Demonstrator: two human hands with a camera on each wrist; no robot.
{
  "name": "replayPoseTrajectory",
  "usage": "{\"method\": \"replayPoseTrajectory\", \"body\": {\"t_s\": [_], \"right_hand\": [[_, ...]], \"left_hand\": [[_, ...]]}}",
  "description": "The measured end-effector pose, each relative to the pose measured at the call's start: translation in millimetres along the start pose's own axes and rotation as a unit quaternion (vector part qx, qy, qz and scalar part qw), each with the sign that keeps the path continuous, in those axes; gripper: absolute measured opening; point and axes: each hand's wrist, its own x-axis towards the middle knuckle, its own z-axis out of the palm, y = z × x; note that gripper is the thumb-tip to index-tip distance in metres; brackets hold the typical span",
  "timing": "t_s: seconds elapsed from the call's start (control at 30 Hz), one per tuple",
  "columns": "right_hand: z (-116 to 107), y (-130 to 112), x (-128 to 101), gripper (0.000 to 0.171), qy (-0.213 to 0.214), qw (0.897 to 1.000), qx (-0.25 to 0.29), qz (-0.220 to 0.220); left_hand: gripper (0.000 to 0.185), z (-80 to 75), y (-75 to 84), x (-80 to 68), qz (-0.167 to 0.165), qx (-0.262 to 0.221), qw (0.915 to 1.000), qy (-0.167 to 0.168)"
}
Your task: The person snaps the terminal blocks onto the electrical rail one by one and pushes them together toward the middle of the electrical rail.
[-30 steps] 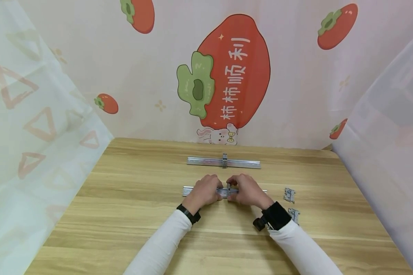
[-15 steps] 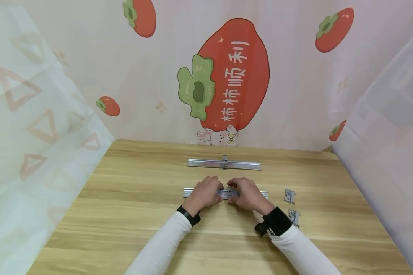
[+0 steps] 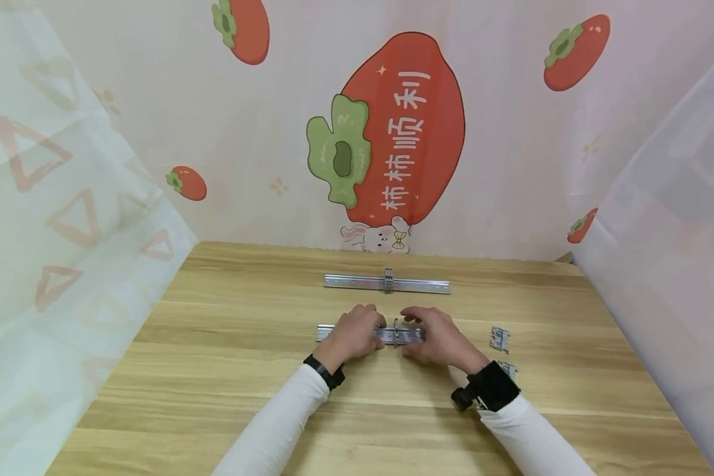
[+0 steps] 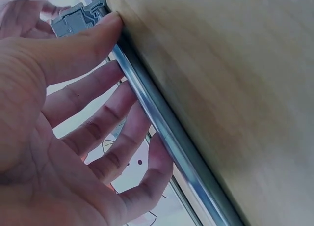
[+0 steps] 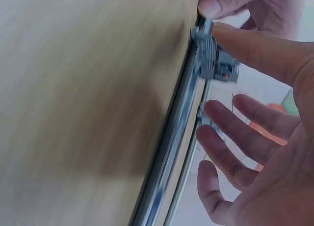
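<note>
A silver DIN rail lies across the table. My left hand holds it left of its middle, the thumb on the near edge and the fingers along the far edge. A thin grey terminal block stands upright on the rail, just right of the left hand; it also shows in the left wrist view as a grey block. My right hand is around the rail just right of the block, fingers spread and parted. In the right wrist view its thumb is close to the block; contact is unclear.
Farther back lies a second DIN rail with a cluster of terminal blocks at its middle. Two loose terminal blocks lie to the right, the nearer partly behind the right wrist strap. A printed curtain encloses the table's back and sides.
My right hand has let go of the terminal block and shifted right, its fingers parting. The block stays on the rail. My left hand keeps its hold.
</note>
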Motion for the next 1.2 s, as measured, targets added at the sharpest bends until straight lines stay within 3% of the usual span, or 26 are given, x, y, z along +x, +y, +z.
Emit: {"method": "replayPoseTrajectory", "body": {"t_s": [0.2, 0.4, 0.63, 0.9, 1.2], "right_hand": [[-15.5, 13.9, -18.0, 0.069, 0.017, 1.000, -0.003, 0.014], [-43.7, 35.2, -35.0, 0.061, 0.038, 0.996, -0.073, 0.023], [-80.5, 59.4, -52.8, 0.059, -0.013, 0.987, -0.140, 0.075], [-94.0, 78.0, -56.9, 0.070, -0.095, 0.981, -0.116, 0.127], [-92.9, 86.0, -53.7, 0.061, -0.088, 0.983, -0.098, 0.128]], "left_hand": [[0.038, -2.2, -4.5, -5.7, 0.000, 0.018, 0.9998, -0.010], [0.040, -2.9, -13.2, -13.4, -0.012, 0.022, 0.9997, -0.004], [0.038, -0.2, -19.4, -16.6, -0.017, 0.019, 0.9997, 0.004], [0.040, 0.9, -19.3, -18.2, -0.020, 0.023, 0.9995, 0.003], [0.041, 0.7, -20.3, -21.7, -0.007, 0.029, 0.9995, 0.005]]}}
